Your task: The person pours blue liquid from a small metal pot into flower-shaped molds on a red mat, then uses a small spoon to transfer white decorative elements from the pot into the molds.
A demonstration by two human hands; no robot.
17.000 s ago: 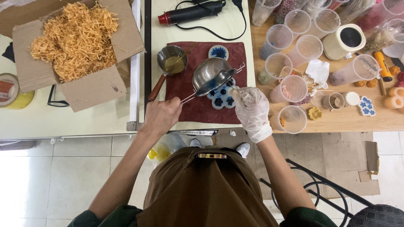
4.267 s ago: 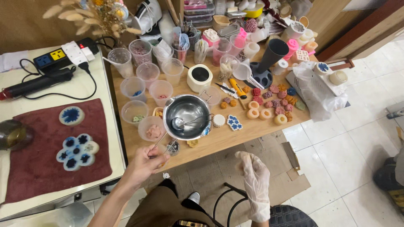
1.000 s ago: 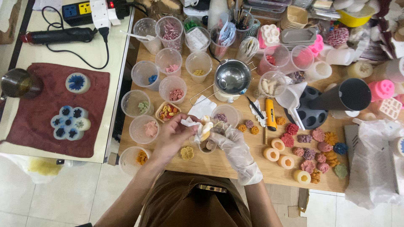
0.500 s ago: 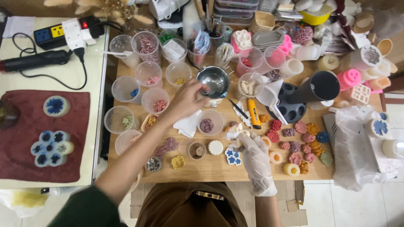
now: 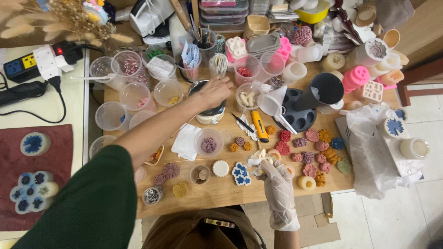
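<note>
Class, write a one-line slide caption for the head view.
Bare left hand reaches over the metal pot; gloved right hand holds crumpled tissue.

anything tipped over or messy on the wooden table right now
One thing stands out: the black cup lies tipped on its side across the dark round mould tray, mouth facing the camera. Nothing looks spilled. The left hand covers the metal pot; the gloved right hand pinches a crumpled white tissue.

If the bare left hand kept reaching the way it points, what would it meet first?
Probably the clear cup of pale pieces just beyond the left hand's fingertips, past the metal pot; depth is hard to judge from above.
</note>
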